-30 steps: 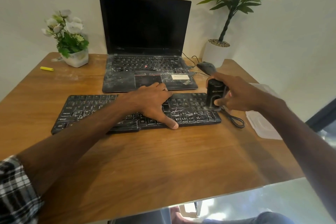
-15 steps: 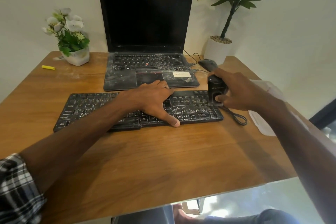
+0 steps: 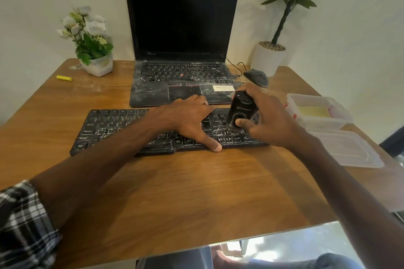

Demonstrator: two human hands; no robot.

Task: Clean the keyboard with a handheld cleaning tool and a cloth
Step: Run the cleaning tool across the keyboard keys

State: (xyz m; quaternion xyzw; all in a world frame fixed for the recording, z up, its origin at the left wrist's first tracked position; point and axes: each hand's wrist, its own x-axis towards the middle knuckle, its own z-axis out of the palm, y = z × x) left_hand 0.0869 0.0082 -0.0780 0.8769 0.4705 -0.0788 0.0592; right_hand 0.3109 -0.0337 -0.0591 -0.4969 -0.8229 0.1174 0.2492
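A dusty black keyboard (image 3: 113, 129) lies across the wooden desk (image 3: 175, 192). My left hand (image 3: 185, 120) rests flat on its middle keys, fingers spread, thumb at the front edge. My right hand (image 3: 266, 120) grips a small black handheld cleaning tool (image 3: 240, 113), held upright with its lower end on the keys at the keyboard's right part and my thumb on its front. A yellow cloth (image 3: 314, 111) lies inside a clear plastic box (image 3: 293, 102) to the right.
A dusty open laptop (image 3: 181, 54) stands behind the keyboard, with a black mouse (image 3: 256, 77) at its right. The box lid (image 3: 349, 148) lies near the right edge. A flower pot (image 3: 96, 65), a yellow marker (image 3: 64, 78) and a potted plant (image 3: 269, 57) stand at the back.
My right hand has slid the cleaning tool leftward and toward me over the keyboard's right keys. The camera has shifted, bringing the plastic box into view. My left hand stays put.
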